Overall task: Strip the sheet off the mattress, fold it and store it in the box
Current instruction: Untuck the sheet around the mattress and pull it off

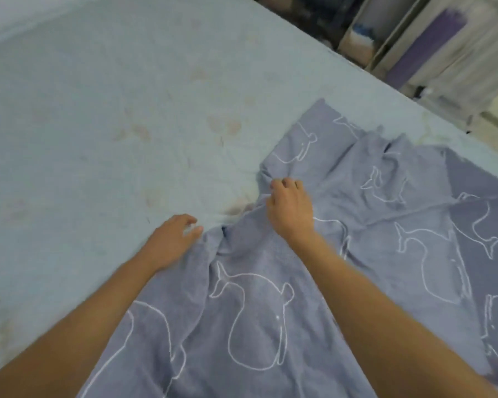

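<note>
- Mattress point(104, 116): mostly bare, so sheet's nearly off.
- Left hand point(171, 239): fingers curled, pinching edge of whale-print sheet point(342, 254).
- Right hand point(289, 208): fingers closed on a bunch of it.
- Sheet's piled on the right side; folding + box not done, no box in view.

The sheet point(314, 282) lies bunched on the mattress point(98, 110) toward its right edge; shelves point(431, 47) stand beyond that edge.
</note>
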